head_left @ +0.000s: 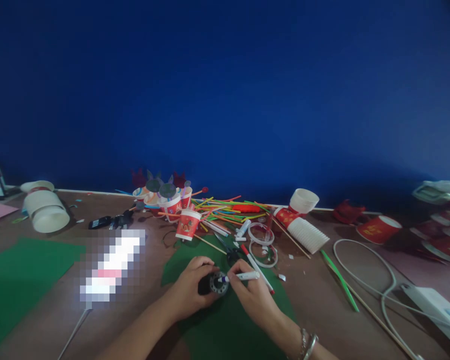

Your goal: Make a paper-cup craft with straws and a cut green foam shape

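My left hand point(190, 290) is closed around a small black round object point(212, 283) that rests on a green paper sheet point(225, 320). My right hand point(252, 296) pinches a white marker pen point(243, 276), its tip touching the round object's light face. The two hands sit close together near the table's front edge. A bracelet point(307, 345) is on my right wrist.
Beyond the hands lie scissors point(227, 247), a red-capped pen point(257, 267), clear tape rings point(261, 242), coloured sticks point(225, 207), red paper cups point(187, 223) and a stack of white cups point(303, 232). Another green sheet point(18, 275) lies left. A white cable point(375, 270) loops at right.
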The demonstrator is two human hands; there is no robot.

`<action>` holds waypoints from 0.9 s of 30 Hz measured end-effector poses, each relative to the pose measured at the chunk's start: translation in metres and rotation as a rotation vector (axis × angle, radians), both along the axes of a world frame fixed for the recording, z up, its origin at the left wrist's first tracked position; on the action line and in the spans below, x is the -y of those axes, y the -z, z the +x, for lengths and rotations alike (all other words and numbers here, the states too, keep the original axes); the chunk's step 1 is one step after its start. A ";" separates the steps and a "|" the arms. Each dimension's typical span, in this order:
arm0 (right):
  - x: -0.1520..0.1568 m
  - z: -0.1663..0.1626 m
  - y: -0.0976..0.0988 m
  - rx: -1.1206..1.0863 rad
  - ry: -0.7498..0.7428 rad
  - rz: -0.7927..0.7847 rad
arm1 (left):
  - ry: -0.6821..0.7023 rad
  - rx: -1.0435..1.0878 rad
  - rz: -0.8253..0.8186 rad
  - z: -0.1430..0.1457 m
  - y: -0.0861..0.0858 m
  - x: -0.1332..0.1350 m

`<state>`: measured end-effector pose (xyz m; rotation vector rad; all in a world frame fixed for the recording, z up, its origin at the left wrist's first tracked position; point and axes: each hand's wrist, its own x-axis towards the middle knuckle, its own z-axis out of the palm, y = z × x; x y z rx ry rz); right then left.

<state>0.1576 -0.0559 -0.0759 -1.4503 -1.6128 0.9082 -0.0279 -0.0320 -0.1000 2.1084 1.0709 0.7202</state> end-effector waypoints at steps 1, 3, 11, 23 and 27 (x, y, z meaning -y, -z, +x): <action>0.000 0.000 0.000 0.003 0.003 -0.001 | 0.003 0.003 0.000 0.000 0.000 0.000; 0.000 0.001 -0.002 0.001 0.001 0.001 | 0.005 0.009 0.003 0.000 0.000 -0.001; -0.001 -0.002 0.002 0.004 -0.052 0.009 | 0.007 0.016 -0.007 0.000 -0.001 0.001; -0.004 -0.005 0.006 0.062 -0.119 -0.036 | 0.006 0.023 -0.007 0.001 0.002 -0.001; -0.014 -0.005 -0.001 0.114 -0.157 -0.112 | -0.001 0.008 0.002 0.000 0.006 -0.002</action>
